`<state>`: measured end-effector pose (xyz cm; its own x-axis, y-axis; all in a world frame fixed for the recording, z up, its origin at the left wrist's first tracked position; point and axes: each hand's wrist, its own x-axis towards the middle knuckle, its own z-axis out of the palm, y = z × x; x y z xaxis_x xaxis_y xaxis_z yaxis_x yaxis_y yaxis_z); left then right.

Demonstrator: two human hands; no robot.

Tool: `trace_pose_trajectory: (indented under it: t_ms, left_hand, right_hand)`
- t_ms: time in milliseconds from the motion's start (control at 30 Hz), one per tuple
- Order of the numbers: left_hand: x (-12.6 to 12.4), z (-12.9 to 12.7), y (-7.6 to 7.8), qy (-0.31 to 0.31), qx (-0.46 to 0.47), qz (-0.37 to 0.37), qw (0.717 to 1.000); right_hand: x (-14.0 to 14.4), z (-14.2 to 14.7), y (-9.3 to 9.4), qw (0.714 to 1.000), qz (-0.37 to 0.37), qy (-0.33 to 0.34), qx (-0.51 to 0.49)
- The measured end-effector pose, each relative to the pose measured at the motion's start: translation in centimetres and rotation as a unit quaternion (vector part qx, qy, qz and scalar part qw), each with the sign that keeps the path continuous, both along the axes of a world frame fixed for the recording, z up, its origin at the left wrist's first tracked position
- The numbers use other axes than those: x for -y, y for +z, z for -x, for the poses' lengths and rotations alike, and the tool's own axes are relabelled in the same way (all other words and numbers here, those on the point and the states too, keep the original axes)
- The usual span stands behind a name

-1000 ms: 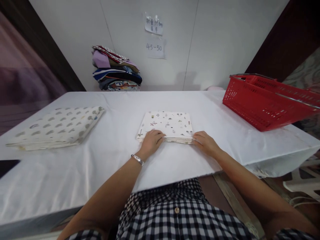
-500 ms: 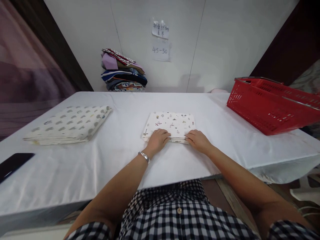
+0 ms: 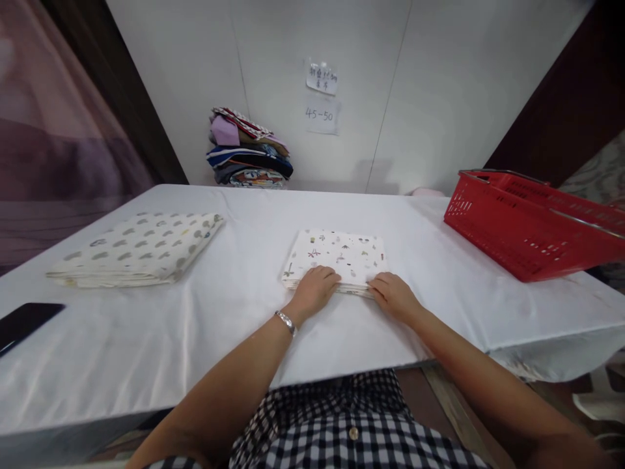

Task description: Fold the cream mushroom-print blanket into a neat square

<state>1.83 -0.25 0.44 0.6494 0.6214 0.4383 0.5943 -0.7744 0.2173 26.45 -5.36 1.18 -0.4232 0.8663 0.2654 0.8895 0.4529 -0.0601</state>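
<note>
A folded white cloth (image 3: 336,254) with small printed plants and figures lies flat on the table in front of me, its stacked layers showing along the near edge. My left hand (image 3: 317,286), with a silver bracelet at the wrist, grips that near edge left of its middle, fingers curled on top. At the near right corner, my right hand (image 3: 393,293) holds the same edge between fingers and thumb. Both thumbs are mostly hidden. Further left rests a second folded cloth (image 3: 141,247), cream with grey-green printed shapes, touched by neither hand.
A white covering (image 3: 234,326) spreads over the table. The red plastic basket (image 3: 522,228) stands at the right. A pile of folded fabrics (image 3: 249,153) sits at the back against the wall, and a dark phone (image 3: 29,322) lies at the left edge. Paper notes (image 3: 322,116) hang on the wall.
The whole view has shifted, so everything appears slightly lower. Both hands keep their places on the near edge of the folded cloth, which looks the same.
</note>
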Motion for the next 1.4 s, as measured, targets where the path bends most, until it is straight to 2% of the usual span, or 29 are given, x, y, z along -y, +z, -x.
trace_pose_trajectory:
  t_ms: [133,233,367,533,633,733,833,900,1033,1133,1233,1333,1400]
  left_hand:
    - [0.6,-0.1,0.0,-0.013,-0.011,-0.002,1.0]
    - [0.8,-0.2,-0.1,-0.008,-0.001,-0.003,1.0]
    - [0.7,0.2,-0.1,-0.004,0.022,-0.002,1.0]
    - [0.4,0.8,-0.2,0.064,0.044,-0.025,0.997]
    - [0.5,0.5,-0.8,0.067,-0.012,-0.021,0.997]
    - [0.8,0.2,-1.4,0.07,-0.06,-0.01,0.996]
    - [1.0,0.3,-1.6,0.075,-0.082,-0.008,0.994]
    - [1.1,0.5,-1.6,0.077,-0.09,-0.005,0.993]
    - [1.3,1.0,-1.6,0.073,-0.101,0.008,0.992]
    - [1.6,1.0,-0.9,0.071,-0.091,0.025,0.993]
    - [1.0,0.7,0.7,0.068,-0.072,0.059,0.993]
    - [-1.2,0.5,2.6,0.096,-0.043,0.073,0.992]
    - [-3.0,0.6,3.1,0.139,-0.029,0.05,0.989]
  right_hand:
    - [-0.6,1.2,1.8,0.998,0.06,0.002,-0.035]
    - [-1.9,2.8,2.5,0.993,0.075,0.03,-0.086]
    - [-3.2,4.4,1.2,0.991,0.103,0.068,-0.05]
    - [-2.0,4.6,-1.3,0.99,0.139,0.022,0.0]
    - [-1.5,4.3,-0.9,0.986,0.163,0.021,-0.014]
    - [-2.7,4.5,0.7,0.98,0.189,0.013,-0.06]
    - [-5.4,4.6,2.5,0.987,0.136,-0.027,-0.08]
    - [-7.4,4.2,2.9,0.992,0.09,-0.071,-0.054]
    - [-9.4,2.1,1.3,0.976,0.098,-0.194,0.016]
    - [-9.4,0.9,-0.5,0.968,0.113,-0.223,0.02]
    - [-9.2,0.7,-1.1,0.967,0.113,-0.226,0.014]
    - [-9.1,1.0,-1.0,0.965,0.123,-0.231,0.005]
    - [-9.0,1.0,-0.8,0.965,0.124,-0.231,0.003]
